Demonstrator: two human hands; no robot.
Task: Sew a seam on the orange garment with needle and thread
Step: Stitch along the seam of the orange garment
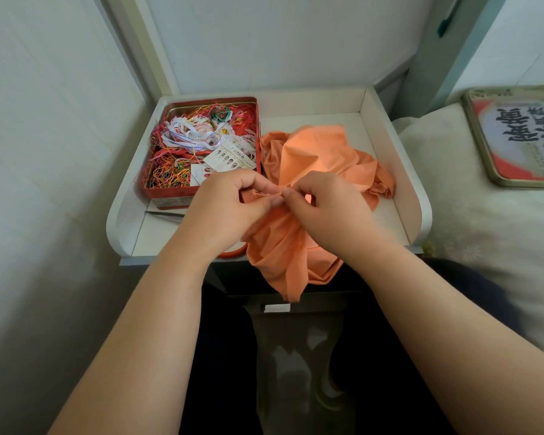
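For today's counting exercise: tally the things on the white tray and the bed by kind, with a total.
Tins of thread: 1
Tin lids: 1
Orange garments: 1
Scissors: 1, partly hidden
Total: 4

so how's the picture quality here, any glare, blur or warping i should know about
Head view: wide-angle warping bows the walls and the white tray edges; a bright blown-out patch sits on the orange garment; left hand and right hand are fairly sharp, but the needle is too small to see; the lower dark area is murky and soft.
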